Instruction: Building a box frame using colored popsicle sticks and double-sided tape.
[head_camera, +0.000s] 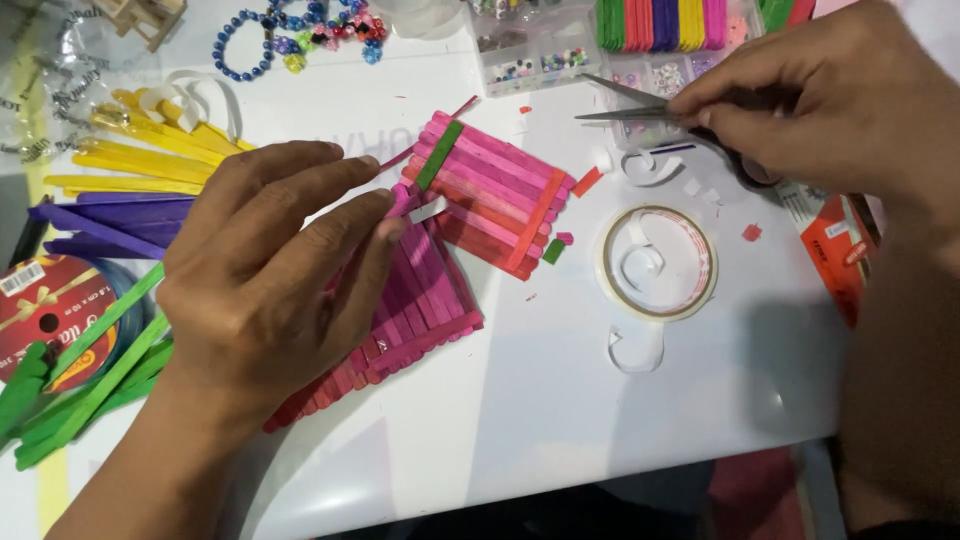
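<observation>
The left hand presses flat on the pink stick panel at mid-tabletop, fingers pinching its far edge. The right hand grips open scissors far right. Best keep the panel pinned steady, blades clear of fingertips.

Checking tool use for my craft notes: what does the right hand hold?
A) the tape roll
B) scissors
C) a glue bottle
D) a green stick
B: the right hand grips scissors, blades pointing left above the stick panel; the tape roll lies untouched on the table.
</observation>
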